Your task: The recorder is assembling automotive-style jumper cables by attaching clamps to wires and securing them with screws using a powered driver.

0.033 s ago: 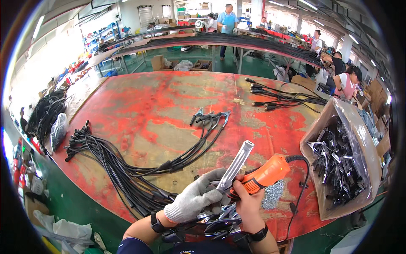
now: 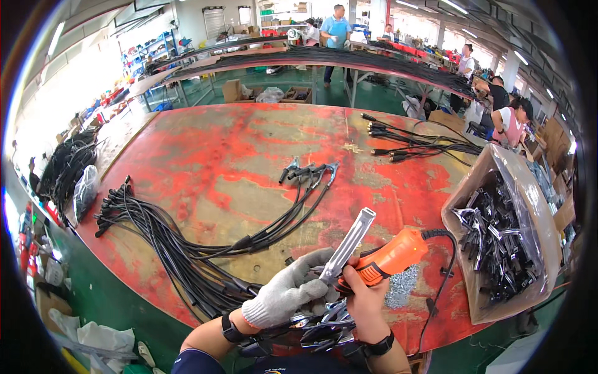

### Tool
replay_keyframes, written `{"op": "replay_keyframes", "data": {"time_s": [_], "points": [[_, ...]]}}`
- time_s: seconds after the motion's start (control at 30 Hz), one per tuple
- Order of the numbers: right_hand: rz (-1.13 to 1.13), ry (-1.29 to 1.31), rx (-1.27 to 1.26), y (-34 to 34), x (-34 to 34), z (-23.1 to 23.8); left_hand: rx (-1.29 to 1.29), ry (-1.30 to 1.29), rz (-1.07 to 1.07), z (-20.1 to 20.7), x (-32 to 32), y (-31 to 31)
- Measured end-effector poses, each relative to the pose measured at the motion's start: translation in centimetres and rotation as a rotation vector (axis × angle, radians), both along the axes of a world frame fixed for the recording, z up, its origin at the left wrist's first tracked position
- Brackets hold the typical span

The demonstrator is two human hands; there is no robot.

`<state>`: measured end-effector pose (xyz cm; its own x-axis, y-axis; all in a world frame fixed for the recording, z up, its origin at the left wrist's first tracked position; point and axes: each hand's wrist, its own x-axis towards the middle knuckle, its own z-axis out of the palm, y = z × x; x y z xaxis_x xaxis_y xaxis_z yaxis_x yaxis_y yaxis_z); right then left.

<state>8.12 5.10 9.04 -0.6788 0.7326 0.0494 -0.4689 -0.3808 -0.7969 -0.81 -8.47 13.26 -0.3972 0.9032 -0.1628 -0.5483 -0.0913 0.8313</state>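
My left hand point(image 2: 288, 292), in a whitish knitted glove, is closed around a long silver channel-shaped metal piece point(image 2: 350, 242) that tilts up and to the right. My bare right hand point(image 2: 367, 305) grips an orange electric screwdriver point(image 2: 393, 255), its body pointing up to the right and a black cord leaving its far end. The tool's tip is hidden by the hands, close against the metal piece. Below both hands, several shiny metal pieces point(image 2: 327, 333) lie near the table's front edge. A pile of small silver screws or similar fasteners point(image 2: 403, 288) lies just right of my right hand.
Black cables point(image 2: 180, 249) curve across the left of the worn red table point(image 2: 205, 143), some ending in metal clamps point(image 2: 311, 171). More cables point(image 2: 417, 142) lie at the far right. A plastic-lined carton point(image 2: 461, 280) of silver and black parts stands at right. Other people work beyond.
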Motion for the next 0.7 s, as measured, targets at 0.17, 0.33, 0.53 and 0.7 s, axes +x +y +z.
{"op": "replay_keyframes", "data": {"time_s": [0.17, 0.33, 0.53, 0.7], "points": [[0.049, 0.045, -0.049, 0.0, 0.1, 0.7, -0.022, -0.004, -0.070, 1.0, 0.0, 0.2], [0.093, 0.043, -0.012, 0.1, 0.3, 0.7, 0.006, -0.079, -0.082, 0.6, 0.1, 0.2], [0.159, -0.064, 0.081, 0.8, 0.4, 0.1, 0.006, -0.041, -0.045, 0.7, 0.5, 0.6], [-0.076, 0.126, 0.323, 3.1, 2.4, 0.9, 0.097, -0.119, 0.019, -0.9, -0.6, 1.6]]}}
